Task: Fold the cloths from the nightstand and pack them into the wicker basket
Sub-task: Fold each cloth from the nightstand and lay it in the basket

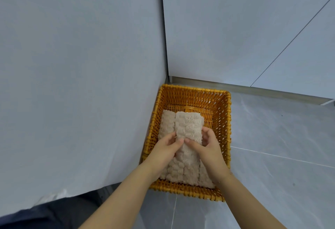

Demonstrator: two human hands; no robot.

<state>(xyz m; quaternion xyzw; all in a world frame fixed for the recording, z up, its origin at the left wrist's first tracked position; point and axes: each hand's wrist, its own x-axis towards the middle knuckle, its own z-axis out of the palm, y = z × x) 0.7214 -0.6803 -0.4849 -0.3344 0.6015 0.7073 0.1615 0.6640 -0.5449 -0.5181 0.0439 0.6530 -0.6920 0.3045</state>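
**Inspector A:** Where did the container stand?

**Inspector B:** The rectangular orange wicker basket sat on the grey tiled floor, tucked into the corner, its left side against a pale grey panel.

**Inspector A:** And the cloths?

**Inspector B:** All inside the basket. A folded beige textured cloth was held upright near the middle. A second folded beige cloth lay just beside it on the left, and a third folded beige cloth was at the near right, partly hidden by the wrist.

**Inspector A:** State of the hands?

**Inspector B:** Both gripped the middle cloth. The left hand pinched its left edge, thumb on the face. The right hand curled round its right edge, thumb likewise on the face.

**Inspector A:** Was the basket full?

**Inspector B:** Bare woven bottom showed at the far end.
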